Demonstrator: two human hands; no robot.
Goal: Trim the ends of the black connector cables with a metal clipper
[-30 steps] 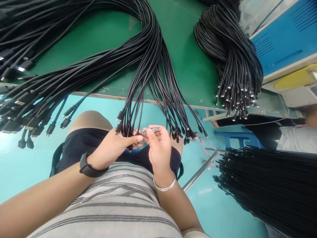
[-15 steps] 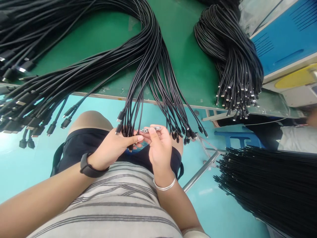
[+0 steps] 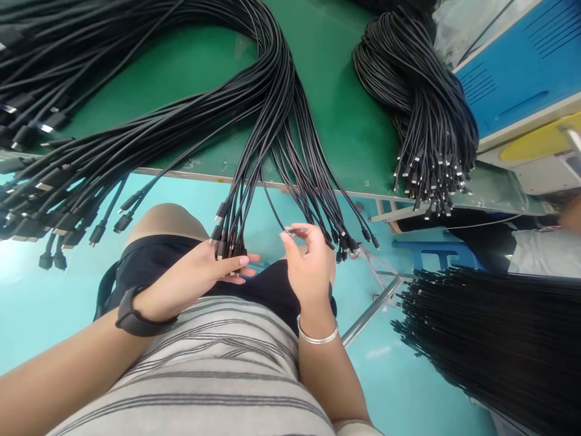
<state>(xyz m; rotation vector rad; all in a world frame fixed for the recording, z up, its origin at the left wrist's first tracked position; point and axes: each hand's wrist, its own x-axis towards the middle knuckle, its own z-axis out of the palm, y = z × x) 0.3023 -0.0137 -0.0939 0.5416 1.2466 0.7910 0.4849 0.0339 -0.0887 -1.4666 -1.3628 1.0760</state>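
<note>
My left hand [image 3: 197,275], with a dark band on its wrist, cradles a bunch of black cable ends [image 3: 230,242] between thumb and fingers. Their plugs point down over my lap. To the right, my right hand [image 3: 308,263] pinches a small silver metal tool [image 3: 297,230], which looks like nail clippers, though the fingers partly cover it. One single cable [image 3: 272,203] runs down to the tip of this tool; its end is hidden at the fingers. Beside my right hand, another group of cables [image 3: 313,175] hangs over the table edge.
The green table [image 3: 331,109] carries a thick cable bundle [image 3: 91,145] fanning out left and a coiled bundle [image 3: 422,103] at right. A blue machine panel [image 3: 521,66] stands beyond. Below lie a metal bar [image 3: 372,312], a blue stool [image 3: 436,251] and a large cable stack [image 3: 490,339].
My right hand has moved right, away from my left hand, with the silver tool. One cable now stretches from the bunch towards it. My left hand has shifted slightly left.
</note>
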